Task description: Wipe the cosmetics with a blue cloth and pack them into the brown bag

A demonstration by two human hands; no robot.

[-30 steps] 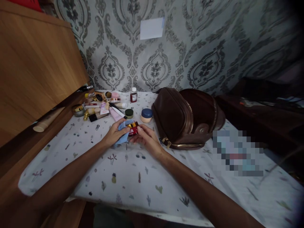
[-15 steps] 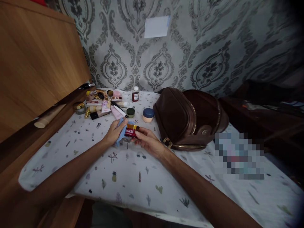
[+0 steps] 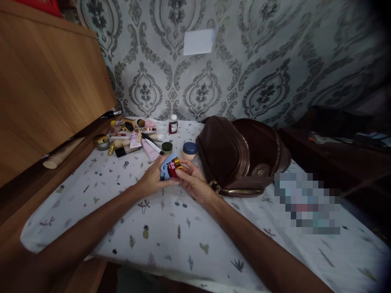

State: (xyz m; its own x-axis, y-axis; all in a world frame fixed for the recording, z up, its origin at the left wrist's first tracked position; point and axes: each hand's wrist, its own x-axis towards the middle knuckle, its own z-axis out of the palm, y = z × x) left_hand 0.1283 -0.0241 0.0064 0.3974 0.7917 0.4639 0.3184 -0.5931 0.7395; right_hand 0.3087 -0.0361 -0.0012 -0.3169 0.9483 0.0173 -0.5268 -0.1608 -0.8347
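A small red cosmetic jar (image 3: pixel 172 167) with a gold lid is held between both hands above the cloth-covered table, tilted on its side. My right hand (image 3: pixel 195 181) is closed on the jar from the right, thumb on its front near the lid. My left hand (image 3: pixel 154 175) grips a light blue cloth (image 3: pixel 165 169) that is pressed around the left end of the jar. Just behind the hands stand a dark green-lidded jar (image 3: pixel 166 147) and a jar with a blue lid (image 3: pixel 190 149). The left fingertips are partly hidden by the cloth and jar.
A brown leather bag (image 3: pixel 232 158) with gold zips stands right of my hands. Makeup tubes and brushes (image 3: pixel 134 140) lie in a pile at the back left. A small bottle (image 3: pixel 173 124) stands near the wall. A wooden cabinet (image 3: pixel 51 81) borders the left side.
The red jar has turned from lid-up to tilted, its lid now facing right. My left hand and the blue cloth have moved right and wrap its end more closely.
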